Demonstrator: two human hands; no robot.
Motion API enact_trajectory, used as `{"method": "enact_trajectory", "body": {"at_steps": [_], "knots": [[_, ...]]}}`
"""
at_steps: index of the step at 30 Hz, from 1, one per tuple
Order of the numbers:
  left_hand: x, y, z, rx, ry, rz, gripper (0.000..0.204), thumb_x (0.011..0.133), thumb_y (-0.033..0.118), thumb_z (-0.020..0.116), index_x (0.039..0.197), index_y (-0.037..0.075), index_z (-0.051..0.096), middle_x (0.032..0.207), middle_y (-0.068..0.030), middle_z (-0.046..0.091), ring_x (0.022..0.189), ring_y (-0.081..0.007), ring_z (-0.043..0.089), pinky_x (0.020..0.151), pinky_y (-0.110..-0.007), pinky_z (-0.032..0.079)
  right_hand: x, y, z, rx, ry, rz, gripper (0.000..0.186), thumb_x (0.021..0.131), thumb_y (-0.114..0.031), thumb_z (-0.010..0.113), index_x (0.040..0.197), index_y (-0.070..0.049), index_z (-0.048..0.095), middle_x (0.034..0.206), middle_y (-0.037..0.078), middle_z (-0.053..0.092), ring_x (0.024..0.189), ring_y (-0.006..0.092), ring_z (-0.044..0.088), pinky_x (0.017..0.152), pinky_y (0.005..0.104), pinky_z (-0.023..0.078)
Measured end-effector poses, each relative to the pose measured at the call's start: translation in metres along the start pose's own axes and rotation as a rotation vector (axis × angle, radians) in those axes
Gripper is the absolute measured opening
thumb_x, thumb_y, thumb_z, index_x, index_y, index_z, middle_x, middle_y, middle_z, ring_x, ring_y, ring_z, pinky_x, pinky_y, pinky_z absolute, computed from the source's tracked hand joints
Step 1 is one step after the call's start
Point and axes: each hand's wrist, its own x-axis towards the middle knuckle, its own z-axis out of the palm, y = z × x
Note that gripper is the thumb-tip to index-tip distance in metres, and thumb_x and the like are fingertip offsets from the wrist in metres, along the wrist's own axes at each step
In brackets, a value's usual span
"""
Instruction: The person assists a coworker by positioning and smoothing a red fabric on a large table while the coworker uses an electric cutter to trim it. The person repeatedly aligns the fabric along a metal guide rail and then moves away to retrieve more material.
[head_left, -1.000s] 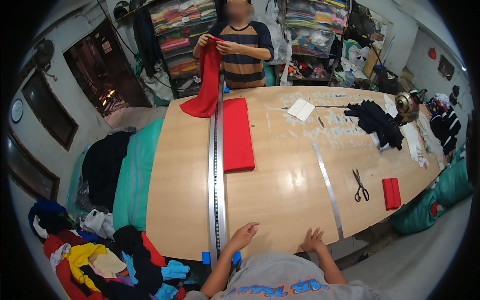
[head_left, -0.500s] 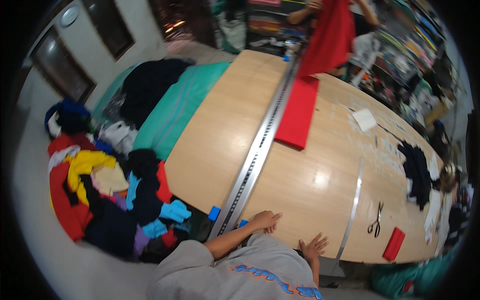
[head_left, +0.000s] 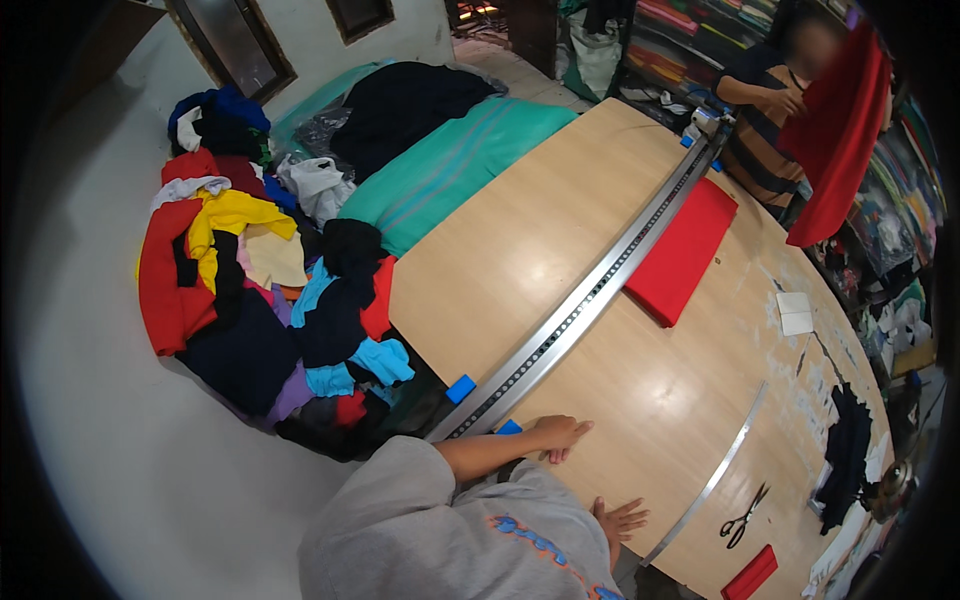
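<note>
My left hand (head_left: 562,436) rests on the near edge of the wooden table, beside a blue block (head_left: 509,427) at the foot of a long metal rail (head_left: 585,303). Its fingers are extended, a little bent, and hold nothing. Farther right along the same edge, my right hand (head_left: 621,520) lies flat with fingers spread, next to a thin metal ruler (head_left: 708,470). Across the table a co-worker holds up a large red cloth (head_left: 838,130). A folded stack of red fabric (head_left: 688,255) lies against the rail's right side.
Black scissors (head_left: 741,518) and a small red folded piece (head_left: 750,574) lie at the near right. Dark cloth (head_left: 845,450) and a white pad (head_left: 795,313) are farther off. Left of the table (head_left: 520,240) are heaped coloured fabrics (head_left: 240,330) and a green sack (head_left: 470,165).
My view has swung left, so the table appears shifted and turned. The co-worker has lifted the red cloth off the stack and to the right. Both my hands stay on the table edge.
</note>
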Motion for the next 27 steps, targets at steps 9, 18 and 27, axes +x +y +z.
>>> {"method": "enact_trajectory", "body": {"at_steps": [9, 18, 27], "knots": [[0.005, -0.001, 0.000, 0.008, -0.020, -0.075, 0.103, 0.107, 0.067, 0.014, 0.066, -0.006, 0.072, 0.063, -0.0200, 0.072, 0.052, -0.0267, 0.072, 0.052, -0.038, 0.061, -0.003, -0.007, -0.007, 0.021, -0.043, 0.027, 0.134, 0.087, -0.078, 0.063, 0.166, -0.014, -0.025, 0.164, 0.028, -0.040, 0.151, 0.0537, -0.036, 0.114, 0.0827, 0.000], [0.018, -0.011, 0.008, -0.003, -0.034, -0.144, 0.106, 0.106, 0.071, 0.012, 0.068, -0.006, 0.074, 0.065, -0.0192, 0.073, 0.053, -0.0271, 0.073, 0.050, -0.039, 0.061, -0.002, 0.005, -0.007, 0.024, -0.012, -0.037, 0.133, 0.086, -0.080, 0.063, 0.168, -0.015, -0.020, 0.167, 0.029, -0.036, 0.152, 0.0540, -0.033, 0.113, 0.0844, 0.002], [-0.005, 0.019, -0.007, 0.017, -0.045, -0.161, 0.101, 0.109, 0.065, 0.013, 0.067, -0.004, 0.074, 0.063, -0.0162, 0.072, 0.051, -0.0262, 0.071, 0.047, -0.042, 0.061, -0.002, 0.009, 0.012, 0.017, 0.054, -0.040, 0.135, 0.084, -0.081, 0.064, 0.169, -0.014, -0.016, 0.168, 0.029, -0.032, 0.153, 0.0537, -0.031, 0.113, 0.0842, 0.002]]}}
